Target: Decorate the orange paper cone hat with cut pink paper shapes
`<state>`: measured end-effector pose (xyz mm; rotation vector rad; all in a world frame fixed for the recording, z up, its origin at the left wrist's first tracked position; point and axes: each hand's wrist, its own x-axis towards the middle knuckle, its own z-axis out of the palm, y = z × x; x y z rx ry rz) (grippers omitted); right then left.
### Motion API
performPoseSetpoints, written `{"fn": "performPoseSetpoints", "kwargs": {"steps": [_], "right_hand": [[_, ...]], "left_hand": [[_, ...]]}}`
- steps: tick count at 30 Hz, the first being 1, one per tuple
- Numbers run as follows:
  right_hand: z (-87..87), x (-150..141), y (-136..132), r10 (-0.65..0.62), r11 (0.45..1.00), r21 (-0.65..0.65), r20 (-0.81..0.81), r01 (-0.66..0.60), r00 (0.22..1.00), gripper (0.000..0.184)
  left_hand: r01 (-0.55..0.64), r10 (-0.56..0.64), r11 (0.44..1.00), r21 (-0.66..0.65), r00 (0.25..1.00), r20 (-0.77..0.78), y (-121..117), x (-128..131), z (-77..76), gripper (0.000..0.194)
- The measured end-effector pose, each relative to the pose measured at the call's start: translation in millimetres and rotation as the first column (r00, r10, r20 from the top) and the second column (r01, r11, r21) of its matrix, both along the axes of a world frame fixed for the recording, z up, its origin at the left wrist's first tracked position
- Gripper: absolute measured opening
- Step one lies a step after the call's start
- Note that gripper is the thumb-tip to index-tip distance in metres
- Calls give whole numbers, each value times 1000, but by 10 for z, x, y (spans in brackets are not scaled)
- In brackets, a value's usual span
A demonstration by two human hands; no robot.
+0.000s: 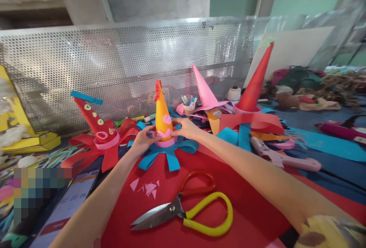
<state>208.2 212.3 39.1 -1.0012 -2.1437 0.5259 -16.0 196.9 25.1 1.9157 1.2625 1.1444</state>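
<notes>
An orange paper cone [163,116] with pink spots, a pink band and blue paper strips around its base stands on a red paper sheet [160,198]. My left hand [143,138] grips the cone's base from the left with curled fingers. My right hand [184,127] holds the base from the right. Both forearms reach forward over the red sheet.
Large scissors [185,212] with yellow and red handles lie on the red sheet near me, beside small pink paper scraps [148,188]. A red cone [98,126], a pink cone [204,92], a tall red cone [256,80] and a pink glue gun [281,158] surround it. Perforated metal panel [128,57] behind.
</notes>
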Motion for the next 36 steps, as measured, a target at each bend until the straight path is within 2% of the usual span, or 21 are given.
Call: {"fn": "performPoseSetpoints", "kwargs": {"steps": [10, 19, 27, 36], "right_hand": [[-29, 0, 22, -8, 1000, -6, -15, 8, 1000, 28], [69, -22, -56, 11, 1000, 4, 15, -11, 1000, 26], [57, -41, -28, -49, 999, -14, 66, 50, 997, 29], [76, -61, -77, -131, 989, -57, 91, 136, 987, 27]], "left_hand": [[-9, 9, 1000, -5, 1000, -16, -22, 13, 4, 56], [-20, 20, 1000, 22, 999, 25, 10, 20, -25, 51], [-67, 67, 998, -6, 983, 172, 125, 42, -181, 83], [-44, 51, 998, -39, 980, 191, 82, 29, -134, 80]]}}
